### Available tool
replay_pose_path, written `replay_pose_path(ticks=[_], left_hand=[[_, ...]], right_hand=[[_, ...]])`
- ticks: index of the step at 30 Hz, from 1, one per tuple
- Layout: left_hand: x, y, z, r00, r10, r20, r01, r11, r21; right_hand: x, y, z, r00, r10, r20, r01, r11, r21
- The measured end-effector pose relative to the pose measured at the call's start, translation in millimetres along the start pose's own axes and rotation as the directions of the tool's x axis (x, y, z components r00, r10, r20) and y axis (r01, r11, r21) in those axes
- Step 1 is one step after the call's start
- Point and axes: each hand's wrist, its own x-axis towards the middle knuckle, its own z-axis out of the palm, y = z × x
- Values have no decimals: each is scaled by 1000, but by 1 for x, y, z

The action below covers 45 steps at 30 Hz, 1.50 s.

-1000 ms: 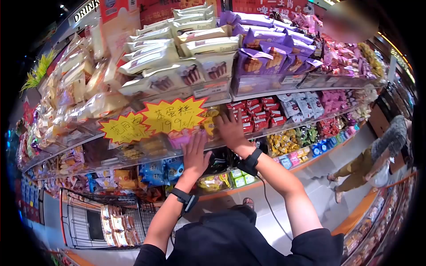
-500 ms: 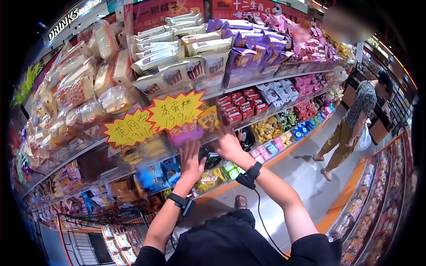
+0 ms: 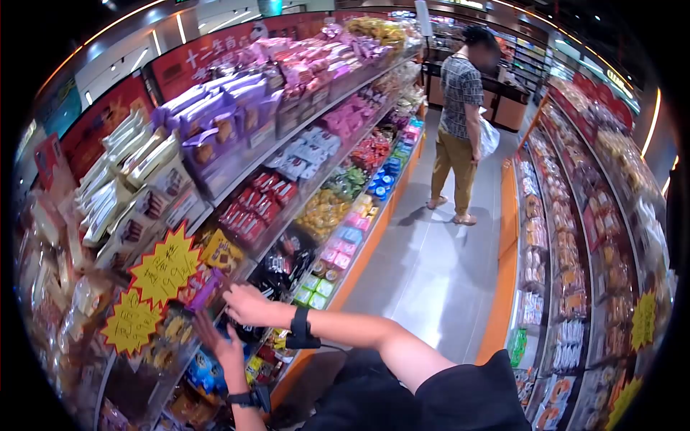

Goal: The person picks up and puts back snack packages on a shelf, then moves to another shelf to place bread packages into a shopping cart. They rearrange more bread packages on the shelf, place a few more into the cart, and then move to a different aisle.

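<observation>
My left hand (image 3: 221, 345) is at the shelf with its fingers stretched out and slightly blurred. Just beyond its fingertips lies a purple-pink packet (image 3: 207, 289). Beside it, my right hand (image 3: 248, 305) is closed, fingers curled in toward the shelf; whatever they may hold is hidden. Above the hands a yellow packet (image 3: 221, 250) stands in the same row. Black packets (image 3: 284, 260) fill the compartment past my right hand. Blue packets (image 3: 208, 370) lie below my left hand. Each wrist wears a black strap device.
Handwritten yellow price signs (image 3: 167, 267) stick out from the shelf on the left. White packs (image 3: 140, 215) and purple packs (image 3: 226, 118) line the upper tier. A person (image 3: 460, 108) with a white bag stands down the aisle (image 3: 424, 287). Another stocked shelf (image 3: 557, 251) runs along the right.
My view has swung right along the aisle, so shelf and hands appear further left. The hands have come closer together, the right fingers now curled. The person appears nearer the middle.
</observation>
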Motion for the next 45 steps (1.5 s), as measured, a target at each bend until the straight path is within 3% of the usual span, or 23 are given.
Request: replay_pose_path(ticks=[3, 6, 7, 9, 10, 13, 14, 15, 17, 18, 21, 22, 23, 25, 28, 32, 35, 36, 39, 43, 45], left_hand=[[-30, -26, -9, 994, -112, 5, 112, 992, 63], [-53, -53, -19, 994, -107, -8, 108, 990, 94], [-67, -67, -18, 995, -93, -23, 95, 989, 113], [-87, -86, -16, 997, -63, -52, 70, 987, 146], [-93, -73, -27, 969, -243, 39, 229, 949, 217], [-122, -85, -40, 948, -312, 68, 277, 910, 309], [-140, -99, -39, 983, -185, -15, 181, 935, 305], [-154, -105, -37, 949, -316, 25, 292, 902, 317], [-175, -113, -43, 819, -568, 80, 509, 784, 355], [-176, -107, -50, 821, -564, 85, 507, 790, 344], [-185, -117, -57, 704, -646, 296, 488, 743, 459], [-189, -127, -50, 672, -689, 272, 536, 706, 463], [-198, -133, -43, 764, -621, 178, 514, 751, 415], [-190, -125, -40, 757, -639, 138, 551, 736, 393], [-186, -119, -32, 849, -525, 55, 494, 826, 272], [-167, -94, -24, 888, -460, 5, 458, 885, 86], [-132, -59, -20, 895, -439, 77, 437, 899, 32], [-121, -47, -20, 911, -412, 24, 412, 911, -11], [-99, -36, -17, 929, -360, 83, 362, 932, -12], [-83, -17, -8, 920, -389, 38, 391, 914, -112], [-80, -10, -8, 921, -384, 72, 390, 915, -107]], right_hand=[[-4, 1, 9, 1000, 10, 28, -11, 999, 35], [0, 4, 21, 992, 36, 117, -43, 997, 57], [-2, -5, 18, 1000, 10, 5, -10, 997, 73], [4, 3, 39, 977, 2, 213, -22, 996, 89], [8, 2, 44, 947, 11, 322, -34, 997, 66], [14, 9, 65, 953, -109, 281, 85, 992, 96], [18, 13, 72, 944, -106, 312, 87, 994, 73], [18, 10, 66, 964, -162, 212, 152, 986, 61], [21, -1, 45, 950, -99, 295, 70, 992, 108], [21, -1, 47, 960, -121, 251, 100, 991, 92], [19, -1, 42, 976, -129, 177, 108, 986, 124], [18, 2, 40, 973, -186, 141, 161, 973, 167], [15, 5, 41, 971, -188, 148, 162, 971, 173], [5, 4, 31, 970, -115, 216, 68, 974, 214], [1, 6, 7, 938, -7, 346, -56, 984, 170], [-2, 19, -16, 946, 66, 318, -108, 987, 116], [-14, 43, -33, 997, 6, 75, -17, 989, 145], [-15, 40, -47, 991, 79, 112, -97, 981, 167], [-18, 60, -60, 993, 60, 100, -78, 979, 186], [-18, 65, -83, 950, 203, 238, -228, 970, 86], [-22, 67, -88, 950, 222, 219, -255, 957, 137]])
